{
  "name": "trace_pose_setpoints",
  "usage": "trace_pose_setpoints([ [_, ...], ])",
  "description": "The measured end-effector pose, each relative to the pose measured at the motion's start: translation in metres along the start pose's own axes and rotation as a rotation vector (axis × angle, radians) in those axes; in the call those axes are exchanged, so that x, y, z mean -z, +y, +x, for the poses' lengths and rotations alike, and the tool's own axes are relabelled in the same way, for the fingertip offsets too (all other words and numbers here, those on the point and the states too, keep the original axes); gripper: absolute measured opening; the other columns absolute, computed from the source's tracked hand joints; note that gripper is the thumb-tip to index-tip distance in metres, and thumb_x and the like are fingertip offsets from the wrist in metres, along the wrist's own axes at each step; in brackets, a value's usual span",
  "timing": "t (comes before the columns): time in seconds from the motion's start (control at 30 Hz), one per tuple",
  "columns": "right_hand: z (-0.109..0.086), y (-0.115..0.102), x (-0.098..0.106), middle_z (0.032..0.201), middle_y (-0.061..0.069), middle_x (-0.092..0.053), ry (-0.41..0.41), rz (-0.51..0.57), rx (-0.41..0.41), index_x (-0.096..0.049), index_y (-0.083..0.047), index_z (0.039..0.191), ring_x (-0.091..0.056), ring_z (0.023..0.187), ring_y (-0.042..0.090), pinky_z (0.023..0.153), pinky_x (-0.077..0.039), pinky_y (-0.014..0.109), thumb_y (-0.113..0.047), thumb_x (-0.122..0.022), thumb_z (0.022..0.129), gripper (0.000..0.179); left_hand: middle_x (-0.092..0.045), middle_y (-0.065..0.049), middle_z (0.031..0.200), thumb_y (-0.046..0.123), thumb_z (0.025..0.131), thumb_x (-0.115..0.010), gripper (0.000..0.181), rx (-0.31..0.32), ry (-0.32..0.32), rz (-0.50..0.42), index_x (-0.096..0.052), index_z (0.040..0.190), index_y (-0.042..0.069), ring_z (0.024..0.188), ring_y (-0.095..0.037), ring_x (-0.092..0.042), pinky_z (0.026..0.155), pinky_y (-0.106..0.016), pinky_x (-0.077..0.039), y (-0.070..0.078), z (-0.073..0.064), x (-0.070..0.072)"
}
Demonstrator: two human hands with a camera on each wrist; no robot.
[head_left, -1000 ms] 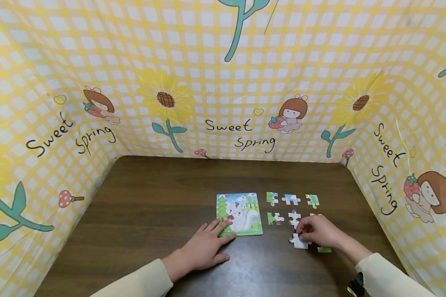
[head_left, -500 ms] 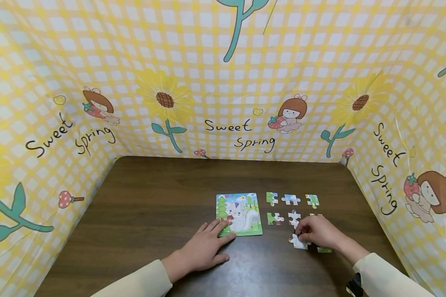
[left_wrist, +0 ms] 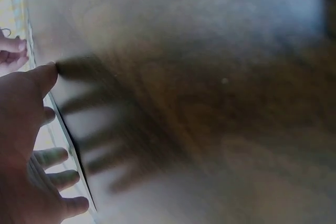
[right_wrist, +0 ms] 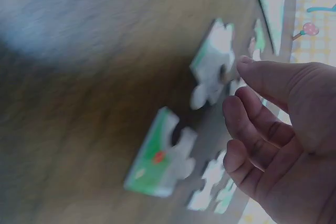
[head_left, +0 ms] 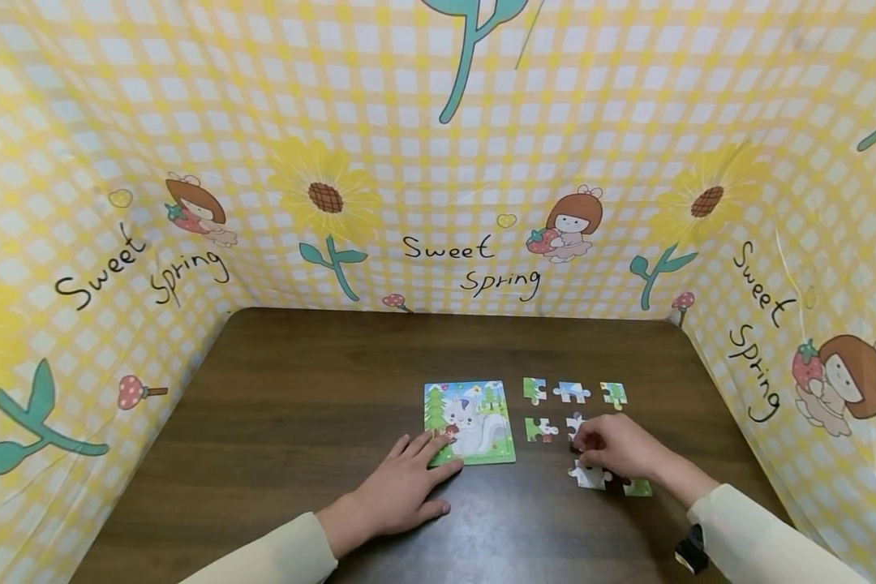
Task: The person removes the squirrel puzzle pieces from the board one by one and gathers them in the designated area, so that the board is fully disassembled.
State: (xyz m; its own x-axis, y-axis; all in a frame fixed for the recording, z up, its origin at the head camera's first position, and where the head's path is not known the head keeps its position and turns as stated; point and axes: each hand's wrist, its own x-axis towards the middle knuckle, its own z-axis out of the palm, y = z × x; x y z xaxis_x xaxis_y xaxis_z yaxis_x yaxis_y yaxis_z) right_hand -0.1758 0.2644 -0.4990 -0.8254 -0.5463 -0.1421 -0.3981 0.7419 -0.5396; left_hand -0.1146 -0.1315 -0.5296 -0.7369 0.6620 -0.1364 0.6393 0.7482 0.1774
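My left hand lies flat with spread fingers, its fingertips on the lower left corner of a square puzzle board showing a white squirrel. To the right, my right hand hovers over loose jigsaw pieces, fingers loosely bent. In the right wrist view a gap shows between thumb and fingers, with no piece gripped. Beneath its fingertips is a mostly white piece; another piece peeks out beside the index finger. A green corner piece lies below the hand. The hand covers part of the middle row.
Further pieces lie in rows beyond the right hand: a green one, a blue-and-white one, a tree piece and another green one. A yellow checked cloth walls the brown table on three sides.
My right hand has shifted slightly up and left, from the white lower piece toward the middle one. The left hand, board and visible pieces stay put.
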Motion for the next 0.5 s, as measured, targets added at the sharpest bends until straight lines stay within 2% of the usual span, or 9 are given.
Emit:
trace_pose_setpoints([
  [0.2,0.028,-0.027,-0.003,0.083,-0.013,-0.068,0.009,-0.052,0.079,-0.076,-0.016,0.094,-0.057,0.071,0.001,0.065,-0.049,0.027,-0.014,-0.079,0.090,0.005,-0.026,-0.010,0.169,0.061,0.101,-0.052,0.062,0.020,0.007,-0.027,-0.043,0.157,0.036,0.153,-0.037,-0.029,0.118,-0.065,-0.027,-0.003,-0.007,0.000],
  [0.33,0.051,-0.053,-0.013,0.081,-0.013,-0.064,0.001,-0.071,0.121,-0.076,-0.015,0.097,-0.054,0.070,0.005,0.067,-0.048,0.028,-0.017,-0.079,0.090,0.008,-0.023,-0.016,0.170,0.065,0.100,-0.051,0.062,0.057,-0.013,-0.048,-0.042,0.156,0.040,0.154,-0.040,-0.028,0.118,-0.066,-0.027,-0.006,-0.010,0.001],
  [0.5,0.076,-0.079,-0.030,0.087,-0.008,-0.068,-0.015,-0.073,0.159,-0.077,-0.014,0.107,-0.059,0.075,0.008,0.071,-0.051,0.032,-0.018,-0.079,0.091,0.016,-0.021,-0.019,0.170,0.072,0.096,-0.049,0.066,0.064,-0.042,-0.079,-0.040,0.156,0.045,0.153,-0.044,-0.027,0.116,-0.069,-0.026,-0.008,-0.012,0.003],
])
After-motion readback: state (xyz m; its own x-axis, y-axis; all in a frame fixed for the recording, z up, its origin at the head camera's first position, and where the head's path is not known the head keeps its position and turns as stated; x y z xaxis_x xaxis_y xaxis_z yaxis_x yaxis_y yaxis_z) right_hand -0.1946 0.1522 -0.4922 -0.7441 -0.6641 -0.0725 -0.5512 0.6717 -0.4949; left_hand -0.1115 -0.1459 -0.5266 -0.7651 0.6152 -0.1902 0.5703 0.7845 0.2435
